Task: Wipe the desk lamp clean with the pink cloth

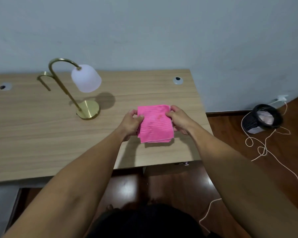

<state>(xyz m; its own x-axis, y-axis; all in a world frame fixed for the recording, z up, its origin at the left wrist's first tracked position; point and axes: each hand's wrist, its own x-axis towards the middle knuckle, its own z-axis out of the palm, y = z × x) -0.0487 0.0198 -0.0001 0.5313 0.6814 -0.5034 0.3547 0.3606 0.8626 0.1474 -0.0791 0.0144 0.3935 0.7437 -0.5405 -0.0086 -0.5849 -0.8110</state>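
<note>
The pink cloth (155,124), folded into a rough square, hangs just above the wooden desk (41,134) near its right side. My left hand (132,123) pinches its left edge and my right hand (178,119) pinches its right edge. The desk lamp (79,88) stands to the left of the cloth, apart from both hands. It has a curved brass stem, a round brass base and a white frosted shade hanging from the arch.
Two round cable holes (177,80) sit near the desk's back edge by the grey wall. On the dark wooden floor to the right lie a black mesh basket (261,118) and a loose white cord (265,146).
</note>
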